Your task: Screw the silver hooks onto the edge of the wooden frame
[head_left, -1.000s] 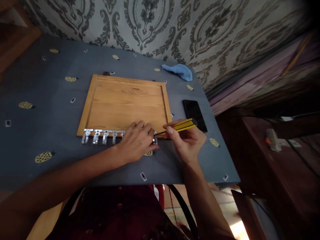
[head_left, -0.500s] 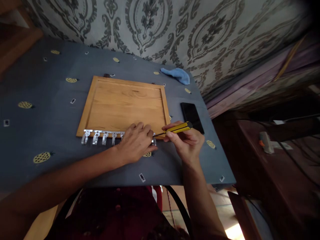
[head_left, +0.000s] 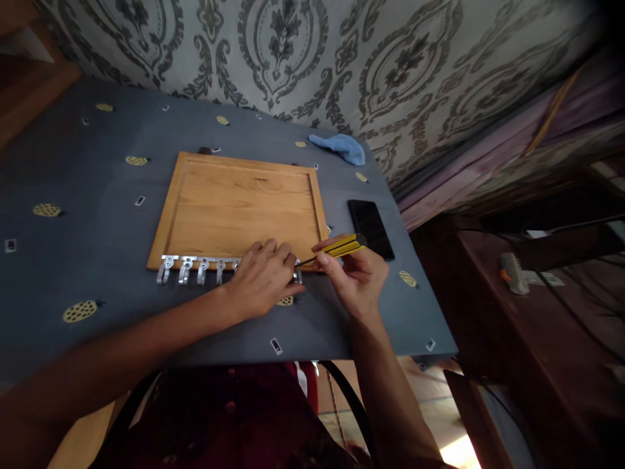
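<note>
A wooden framed panel (head_left: 244, 208) lies flat on the table, with a metal hook rail (head_left: 201, 260) along its near edge. Several silver hooks hang from the rail over the panel's edge. My left hand (head_left: 263, 280) lies over the right part of the rail, fingers bent and close together, pressing it to the panel and hiding some hooks. In my right hand (head_left: 364, 277) is a yellow-and-black screwdriver (head_left: 344, 246), gripped between thumb and fingers. Its shaft points left to the rail beside my left fingertips; the exact tip contact is hidden.
A black phone (head_left: 371, 229) lies right of the panel, and a blue cloth (head_left: 339, 148) is near the wall at the back. The table (head_left: 97, 247) has a grey-blue pineapple-print cover. Right of it, a lower dark red surface (head_left: 493, 293) carries cables.
The whole view has shifted slightly. My right hand and the screwdriver handle have moved a little to the left; my left hand stays on the rail.
</note>
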The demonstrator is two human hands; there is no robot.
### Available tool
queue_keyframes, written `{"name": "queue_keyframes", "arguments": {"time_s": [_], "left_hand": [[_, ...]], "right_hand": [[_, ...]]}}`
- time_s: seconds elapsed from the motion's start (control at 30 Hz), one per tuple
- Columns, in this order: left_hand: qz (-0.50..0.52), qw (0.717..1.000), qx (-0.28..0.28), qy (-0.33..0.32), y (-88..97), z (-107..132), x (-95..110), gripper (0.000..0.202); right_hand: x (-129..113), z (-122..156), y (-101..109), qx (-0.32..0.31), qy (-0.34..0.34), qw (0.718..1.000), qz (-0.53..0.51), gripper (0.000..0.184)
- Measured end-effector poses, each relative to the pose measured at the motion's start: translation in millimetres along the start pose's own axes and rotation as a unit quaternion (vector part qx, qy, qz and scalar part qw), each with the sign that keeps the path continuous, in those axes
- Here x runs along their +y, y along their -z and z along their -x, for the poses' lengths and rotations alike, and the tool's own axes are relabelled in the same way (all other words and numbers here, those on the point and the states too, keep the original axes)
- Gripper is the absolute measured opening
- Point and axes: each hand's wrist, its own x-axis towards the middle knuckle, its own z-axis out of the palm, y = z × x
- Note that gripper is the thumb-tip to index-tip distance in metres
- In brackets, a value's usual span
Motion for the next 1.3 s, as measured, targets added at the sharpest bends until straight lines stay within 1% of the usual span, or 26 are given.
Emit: {"name": "queue_keyframes", "arguments": {"time_s": [0.17, 0.27, 0.33, 0.4, 0.47, 0.53, 0.63, 0.7, 0.73, 0.77, 0.83, 0.87, 0.93, 1.0, 1.07, 1.13, 1.3], "left_hand": [[0.0, 1.0, 0.007, 0.002, -2.7, 0, 0, 0.044], [0.043, 0.999, 0.001, 0.011, 3.9, 1, -6, 0.047], [0.116, 0.993, 0.022, 0.02, 15.5, 0, -12, 0.044], [0.207, 0.974, 0.086, 0.016, 31.2, -3, -15, 0.038], [0.265, 0.952, 0.15, -0.012, 47.3, -7, -14, 0.034], [0.278, 0.944, 0.167, -0.059, 59.4, -13, -9, 0.031], [0.247, 0.952, 0.139, -0.119, 66.5, -23, -2, 0.027], [0.22, 0.958, 0.126, -0.131, 65.8, -29, 0, 0.024], [0.211, 0.96, 0.126, -0.131, 65.0, -31, 0, 0.023], [0.207, 0.961, 0.13, -0.13, 64.4, -33, -2, 0.023], [0.211, 0.96, 0.133, -0.13, 64.7, -35, -5, 0.022], [0.215, 0.959, 0.128, -0.129, 65.7, -36, -7, 0.022], [0.216, 0.961, 0.114, -0.127, 68.8, -35, -11, 0.021], [0.209, 0.964, 0.103, -0.131, 72.3, -34, -15, 0.02], [0.208, 0.964, 0.094, -0.139, 75.1, -32, -18, 0.02], [0.216, 0.962, 0.087, -0.144, 77.0, -31, -20, 0.021], [0.225, 0.958, 0.098, -0.149, 77.3, -32, -26, 0.016]], "right_hand": [[-1, -1, -1, 0.0, -0.002, 1.0, -0.003, 0.013], [-1, -2, -1, 0.003, 0.001, 1.0, -0.01, 0.012], [-1, -4, 0, -0.001, 0.011, 1.0, -0.011, 0.012], [-2, -6, 1, -0.005, 0.027, 1.0, -0.001, 0.015], [-2, -7, 1, -0.007, 0.05, 0.999, 0.021, 0.017], [-2, -9, 1, 0.003, 0.081, 0.996, 0.04, 0.019], [-1, -9, 0, 0.028, 0.118, 0.991, 0.054, 0.029], [1, -10, 0, 0.038, 0.115, 0.991, 0.05, 0.034], [2, -10, 0, 0.033, 0.108, 0.993, 0.046, 0.033], [3, -10, 0, 0.019, 0.099, 0.994, 0.042, 0.03], [5, -8, 2, -0.038, 0.078, 0.996, 0.033, 0.024], [7, -7, 3, -0.073, 0.068, 0.994, 0.033, 0.027], [10, -3, 5, -0.136, 0.058, 0.988, 0.047, 0.042], [14, 1, 6, -0.176, 0.066, 0.979, 0.076, 0.054], [17, 4, 6, -0.201, 0.08, 0.971, 0.102, 0.059], [20, 6, 6, -0.216, 0.086, 0.966, 0.113, 0.058], [21, 5, 8, -0.237, 0.07, 0.961, 0.121, 0.041]]}}
